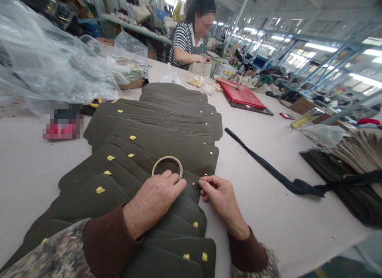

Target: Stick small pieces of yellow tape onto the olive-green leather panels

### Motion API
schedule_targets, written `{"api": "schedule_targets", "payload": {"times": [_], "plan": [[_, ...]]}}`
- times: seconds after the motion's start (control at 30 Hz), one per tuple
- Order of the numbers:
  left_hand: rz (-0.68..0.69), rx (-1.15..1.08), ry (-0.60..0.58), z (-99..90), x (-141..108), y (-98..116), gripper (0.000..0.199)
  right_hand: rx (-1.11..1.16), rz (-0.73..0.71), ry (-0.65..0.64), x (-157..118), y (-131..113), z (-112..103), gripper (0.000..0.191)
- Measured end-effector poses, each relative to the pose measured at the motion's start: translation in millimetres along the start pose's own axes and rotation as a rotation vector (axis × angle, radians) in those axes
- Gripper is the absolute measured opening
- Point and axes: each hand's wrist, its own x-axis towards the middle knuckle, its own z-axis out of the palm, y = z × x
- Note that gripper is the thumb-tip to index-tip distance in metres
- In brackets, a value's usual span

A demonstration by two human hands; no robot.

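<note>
Overlapping dark olive panels (167,132) with rounded corners run down the table in a long fanned row. Small yellow tape pieces (110,157) stick to several of them, and shiny metal studs (211,153) show near their right ends. My left hand (156,200) rests over the panels, its fingers closed on a roll of yellow tape (181,168) that stands tilted up. At the right edge of a panel, my right hand (220,194) pinches what looks like a small piece of yellow tape (197,182), right beside a stud.
Clear plastic bags (59,59) heap at the left. A black strap (262,162) lies on the right, near stacked pieces (358,162). Farther back are a red pad (241,94) and a bag of gold-coloured bits (195,81). A person (191,39) works across the table.
</note>
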Motion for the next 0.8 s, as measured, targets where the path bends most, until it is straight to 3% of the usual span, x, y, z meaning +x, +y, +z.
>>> {"api": "schedule_targets", "payload": {"times": [0.2, 0.47, 0.53, 0.63, 0.7, 0.8], "plan": [[-0.006, -0.047, -0.003, -0.7, -1.1, 0.1, 0.006, -0.394, -0.255, 0.007, -3.0, -8.7, 6.9, 0.015], [-0.002, -0.076, 0.028, 2.4, -2.4, -0.5, 0.007, -0.580, -0.366, -0.018, -2.0, -8.5, 12.0, 0.015], [-0.004, -0.069, 0.022, 2.2, -2.5, -0.7, 0.007, -0.548, -0.360, -0.007, -1.0, -6.3, 10.1, 0.015], [-0.008, -0.054, 0.017, 1.4, -2.2, -0.9, 0.007, -0.414, -0.240, 0.013, -1.4, -3.3, 4.0, 0.027], [-0.011, -0.054, 0.025, 1.2, -2.0, -1.0, 0.007, -0.358, -0.174, -0.010, -3.6, -2.4, -0.2, 0.018], [-0.012, -0.059, 0.034, 1.3, -2.1, -1.2, 0.006, -0.420, -0.241, -0.020, -8.4, -2.6, -1.7, 0.017]]}}
